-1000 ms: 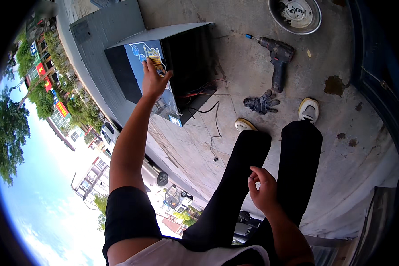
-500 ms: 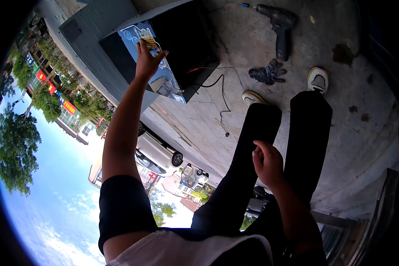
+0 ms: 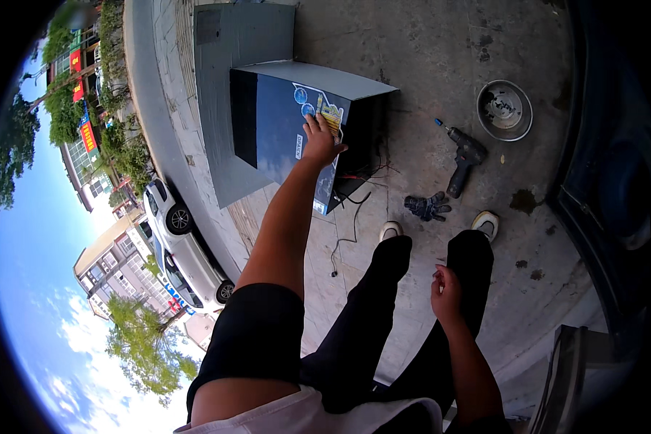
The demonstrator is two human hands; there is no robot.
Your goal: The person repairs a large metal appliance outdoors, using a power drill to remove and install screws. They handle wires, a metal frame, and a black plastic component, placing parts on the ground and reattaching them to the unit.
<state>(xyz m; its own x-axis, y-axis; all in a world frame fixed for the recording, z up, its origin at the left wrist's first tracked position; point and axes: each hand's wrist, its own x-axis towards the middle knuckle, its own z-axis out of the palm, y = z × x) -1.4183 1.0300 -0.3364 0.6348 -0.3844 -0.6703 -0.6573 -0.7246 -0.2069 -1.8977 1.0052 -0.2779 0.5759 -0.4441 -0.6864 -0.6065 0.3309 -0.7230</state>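
Observation:
A dark box-shaped appliance (image 3: 278,141) with a glossy blue face and colourful stickers stands on the paving ahead of me. My left hand (image 3: 320,143) lies on that face with its fingers spread, beside the yellow sticker. Thin wires and a black cable (image 3: 355,226) ending in a plug trail from the appliance's dark side. My right hand (image 3: 446,291) hangs over my right leg, fingers loosely curled but apart, and nothing shows in it. On the ground beyond my feet lie a cordless drill (image 3: 466,159) with a blue-ended bit and a dark work glove (image 3: 427,207).
A metal bowl (image 3: 526,130) with small dark bits inside sits to the right of the drill. Grey sheet panels (image 3: 220,145) stand behind the appliance. A dark frame (image 3: 579,210) edges the right side. Outside, a silver car (image 3: 184,249) is parked on the left.
My view has swung, so the appliance sits further right and the bowl has come into sight. My left hand stays on the blue face; my right hand still hangs by my leg.

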